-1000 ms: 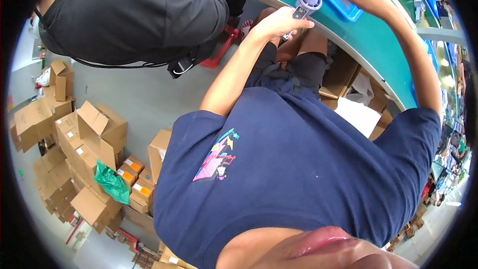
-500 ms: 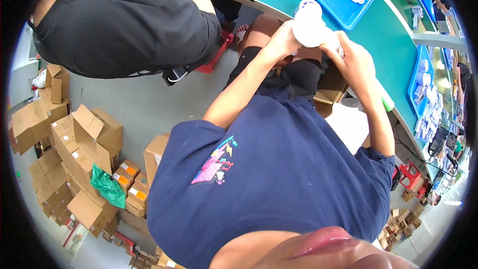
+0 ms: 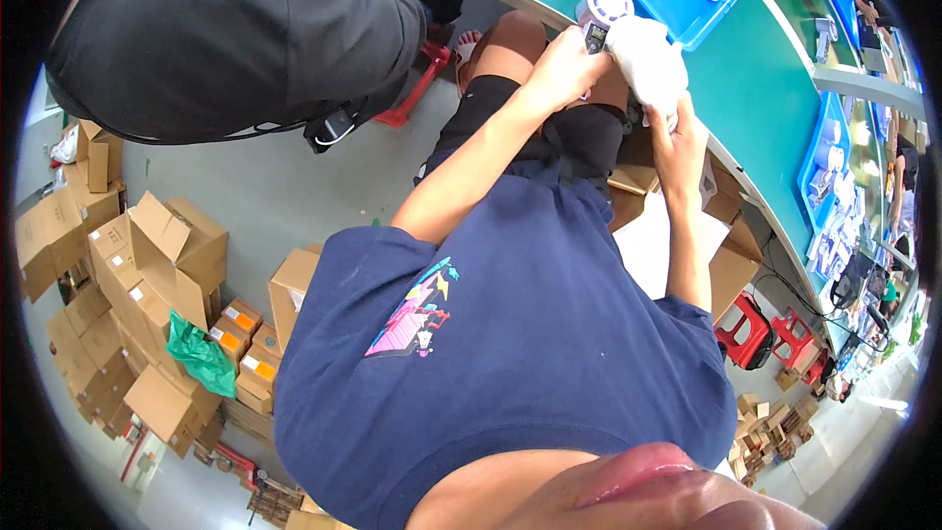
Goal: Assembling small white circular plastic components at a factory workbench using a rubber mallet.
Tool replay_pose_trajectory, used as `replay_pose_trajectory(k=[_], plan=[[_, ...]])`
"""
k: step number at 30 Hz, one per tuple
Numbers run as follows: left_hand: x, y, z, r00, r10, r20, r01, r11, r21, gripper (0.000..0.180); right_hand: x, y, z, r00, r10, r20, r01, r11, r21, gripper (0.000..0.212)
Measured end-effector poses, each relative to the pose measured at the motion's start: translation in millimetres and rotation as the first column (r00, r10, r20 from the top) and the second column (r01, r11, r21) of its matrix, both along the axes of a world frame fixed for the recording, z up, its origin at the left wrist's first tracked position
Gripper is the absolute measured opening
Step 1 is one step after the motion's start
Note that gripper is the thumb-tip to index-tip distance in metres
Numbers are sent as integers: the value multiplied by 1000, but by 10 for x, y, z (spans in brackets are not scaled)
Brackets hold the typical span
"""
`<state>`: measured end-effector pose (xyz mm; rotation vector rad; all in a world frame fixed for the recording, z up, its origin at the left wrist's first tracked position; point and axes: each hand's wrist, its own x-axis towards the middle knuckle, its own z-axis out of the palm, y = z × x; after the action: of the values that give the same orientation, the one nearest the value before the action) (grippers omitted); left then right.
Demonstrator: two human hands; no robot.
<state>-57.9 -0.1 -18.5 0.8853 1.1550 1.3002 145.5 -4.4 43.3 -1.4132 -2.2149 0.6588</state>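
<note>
My left hand (image 3: 569,71) is closed around a small handheld fan (image 3: 606,4) with a round, slotted white head and a little dark display below it. In my right hand (image 3: 679,142) is a bunched white cloth (image 3: 650,61), gripped from its lower end. The cloth lies against the right side of the fan, near its head. Both are held over my lap, at the near edge of the green table (image 3: 760,108). My left fingers are partly hidden behind the fan.
A blue tray (image 3: 687,25) with several white slotted rings lies on the table ahead. A person in black (image 3: 235,39) sits close on my left. Cardboard boxes (image 3: 157,285) are stacked on the floor at left, and red stools (image 3: 751,332) stand at right.
The white cloth has shifted to the right side of the fan, uncovering its display. My right hand has lowered slightly and turned upright. The fan head now faces up more plainly.
</note>
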Motion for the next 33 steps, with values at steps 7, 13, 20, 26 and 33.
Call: replay_pose_trajectory(k=[7, 13, 20, 26, 33], plan=[[-155, -124, -41, 995, -80, -66, 74, 993, -96, 22, -60, 226, -10, 956, -258, -136, 203, 923, -327, 47], [-269, -48, 91, 977, -200, -76, 189, 973, -133, 15, -109, 431, 65, 945, -172, -278, 107, 966, -234, 39], [-378, -58, 134, 967, -243, -77, 225, 956, -187, 15, -274, 740, 623, 921, -231, -314, 58, 877, -476, 48], [-474, -32, 94, 954, -299, 3, 294, 936, -196, 13, -269, 1127, 936, 967, -67, -247, -42, 909, -414, 55], [-514, -21, 260, 896, -398, -198, 361, 912, -196, 24, -397, 1355, 744, 914, 404, 24, -404, 915, -12, 45]])
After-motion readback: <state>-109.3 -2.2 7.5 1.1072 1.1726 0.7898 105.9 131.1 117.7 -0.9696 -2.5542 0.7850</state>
